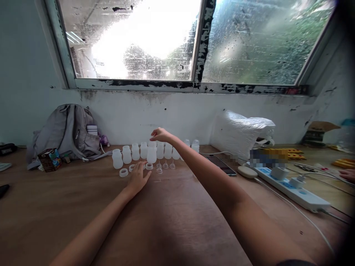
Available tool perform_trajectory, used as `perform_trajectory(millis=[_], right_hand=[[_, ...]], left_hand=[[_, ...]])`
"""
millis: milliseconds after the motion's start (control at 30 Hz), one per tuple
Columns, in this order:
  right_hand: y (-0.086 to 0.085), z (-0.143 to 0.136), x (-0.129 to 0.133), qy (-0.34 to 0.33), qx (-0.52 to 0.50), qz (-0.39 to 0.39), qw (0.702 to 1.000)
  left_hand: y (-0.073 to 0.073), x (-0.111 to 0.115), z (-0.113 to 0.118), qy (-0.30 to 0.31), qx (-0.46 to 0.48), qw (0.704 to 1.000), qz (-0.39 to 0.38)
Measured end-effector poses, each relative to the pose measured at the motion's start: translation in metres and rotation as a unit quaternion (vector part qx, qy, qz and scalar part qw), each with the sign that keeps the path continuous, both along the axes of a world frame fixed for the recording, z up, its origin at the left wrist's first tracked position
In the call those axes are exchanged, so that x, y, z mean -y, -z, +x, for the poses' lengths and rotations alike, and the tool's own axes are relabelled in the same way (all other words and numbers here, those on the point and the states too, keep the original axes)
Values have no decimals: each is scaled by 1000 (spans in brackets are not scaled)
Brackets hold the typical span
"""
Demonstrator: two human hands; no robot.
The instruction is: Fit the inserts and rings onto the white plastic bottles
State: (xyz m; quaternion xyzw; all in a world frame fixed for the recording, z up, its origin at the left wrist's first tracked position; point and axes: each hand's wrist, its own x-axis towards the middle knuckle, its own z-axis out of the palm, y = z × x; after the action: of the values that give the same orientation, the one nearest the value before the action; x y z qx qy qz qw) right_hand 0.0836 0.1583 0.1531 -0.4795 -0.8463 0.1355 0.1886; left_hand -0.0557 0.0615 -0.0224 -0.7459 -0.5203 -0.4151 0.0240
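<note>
Right hand (pixel 159 135) is nearer | upright bottle (pixel 151 152) stands beneath its fingertips | its hold is unclear | left hand (pixel 136 180) lies spread beside ring (pixel 149 166)

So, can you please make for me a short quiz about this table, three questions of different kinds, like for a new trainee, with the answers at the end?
1. True or false: the grey backpack is to the left of the row of white bottles.
2. What lies on the table close to the left hand?
A) a pair of scissors
B) white rings
C) a spoon
3. Fill in, top or base: the fingers of the right hand are at the ____ of a bottle.

Key: 1 true; 2 B; 3 top.
</note>
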Motion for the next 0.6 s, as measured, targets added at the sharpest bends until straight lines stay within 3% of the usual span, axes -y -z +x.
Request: perform_trajectory(millis=[100, 233, 600], right_hand=[[6, -14, -19, 28, 43, 28, 998], [19, -25, -39, 69, 72, 58, 993], [50, -32, -65, 104, 124, 92, 983]], left_hand=[[4, 6, -8, -18, -110, 994, -10], [14, 3, -9, -57, -174, 982, -55], [15, 3, -8, -62, -149, 983, -83]])
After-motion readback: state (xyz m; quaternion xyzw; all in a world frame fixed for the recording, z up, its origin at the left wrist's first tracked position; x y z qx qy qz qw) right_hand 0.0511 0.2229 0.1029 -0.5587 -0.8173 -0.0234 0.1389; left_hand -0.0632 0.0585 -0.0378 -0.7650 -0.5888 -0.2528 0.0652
